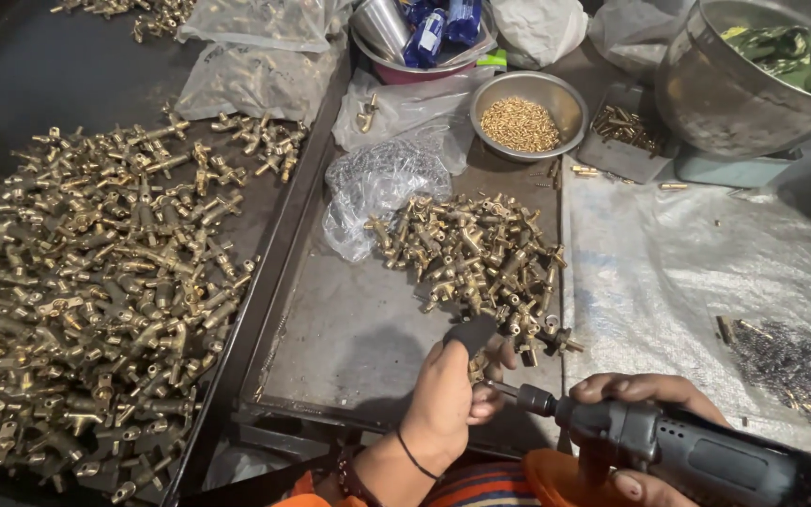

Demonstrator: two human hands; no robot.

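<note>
Right hand: my right hand (645,418) is wrapped round the dark grey electric screwdriver (696,451), fingers clamped on its body, its bit pointing left toward my other hand
Left hand: my left hand (448,394) is closed on a small brass valve fitting (478,364), mostly hidden behind my fingers, with a black handle part sticking up above my thumb; it meets the driver's tip at the near edge of the middle tray
Wrist: a thin black band (415,455) sits round my left wrist
Middle tray: the grey metal tray (349,347) carries a heap of brass fittings (476,253) just beyond my left hand, and a crumpled clear plastic bag (377,188) beside that heap
Left tray: a much larger spread of brass fittings (96,282) covers the dark tray on my left
Right side: a pile of thin grey metal pins (800,361) lies on a woven plastic sheet (687,253)
Far: a small steel bowl of tiny brass pieces (521,122), and further right a big steel basin (743,84) with green cloth inside
</note>
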